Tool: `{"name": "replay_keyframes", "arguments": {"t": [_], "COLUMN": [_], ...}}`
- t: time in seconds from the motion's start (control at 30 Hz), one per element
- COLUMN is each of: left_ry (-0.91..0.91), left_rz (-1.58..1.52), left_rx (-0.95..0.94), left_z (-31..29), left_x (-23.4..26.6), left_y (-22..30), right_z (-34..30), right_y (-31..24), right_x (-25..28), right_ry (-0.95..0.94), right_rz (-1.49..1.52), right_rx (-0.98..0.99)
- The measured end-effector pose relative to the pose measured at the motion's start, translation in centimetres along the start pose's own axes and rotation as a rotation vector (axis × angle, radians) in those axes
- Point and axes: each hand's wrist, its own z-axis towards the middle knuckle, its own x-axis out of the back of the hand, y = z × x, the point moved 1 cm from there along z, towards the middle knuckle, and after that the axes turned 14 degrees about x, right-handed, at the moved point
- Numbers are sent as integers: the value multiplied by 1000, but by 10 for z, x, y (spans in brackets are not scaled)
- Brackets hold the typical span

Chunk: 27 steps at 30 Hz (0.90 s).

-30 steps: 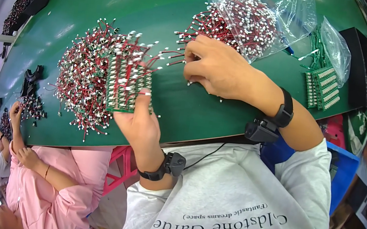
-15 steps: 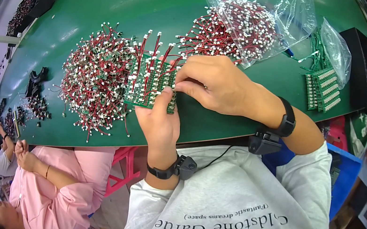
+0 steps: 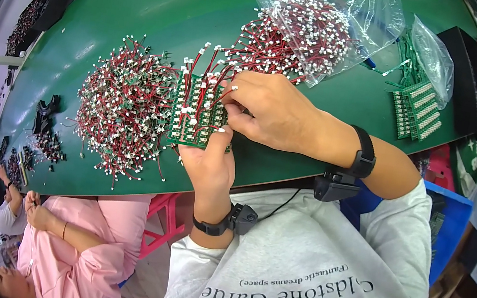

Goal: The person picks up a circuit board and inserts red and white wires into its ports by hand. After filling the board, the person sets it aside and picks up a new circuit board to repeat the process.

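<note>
My left hand point(image 3: 209, 166) grips the near edge of a green circuit board panel point(image 3: 183, 136), its thumb on top. Rows of white connectors cover the panel, and several red-and-black wire leads rise from it. My right hand point(image 3: 272, 112) is closed over the panel's right side, its thumb and forefinger pinched together. A wire lead point(image 3: 226, 93) with a white plug end comes out at these fingers; where it meets the board is hidden. Left of the panel lies a large heap of wired small green boards point(image 3: 125, 104), touching or nearly touching it.
Behind my hands, a clear plastic bag point(image 3: 375, 21) partly covers a pile of red wire leads point(image 3: 273, 43). More green board panels point(image 3: 418, 111) lie at the right beside a black box point(image 3: 467, 84). Small black parts point(image 3: 49, 145) lie far left. A person in pink point(image 3: 73, 241) sits at my left.
The view has shifted slightly. My left thumb sits lower on the panel's near edge. My right fingers have moved a little along the panel, and a white plug end now shows beside them.
</note>
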Motion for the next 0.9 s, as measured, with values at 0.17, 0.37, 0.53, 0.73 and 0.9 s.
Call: {"name": "replay_keyframes", "arguments": {"t": [0.17, 0.37, 0.53, 0.73, 0.9], "left_ry": [-39, -12, 47, 41, 72], "left_rz": [4, 129, 120, 211, 24], "left_rx": [-28, -39, -60, -17, -31], "left_z": [-3, -4, -4, -4, 1], "left_x": [5, 3, 12, 8, 8], "left_y": [0, -2, 0, 2, 16], "right_z": [2, 0, 4, 0, 5], "right_y": [-2, -9, -7, -5, 1], "right_x": [-1, 0, 2, -7, 3], "right_ry": [-8, -116, -66, -65, 80], "right_rz": [-34, -140, -216, -295, -210], "right_rx": [-7, -37, -2, 80, 93]}}
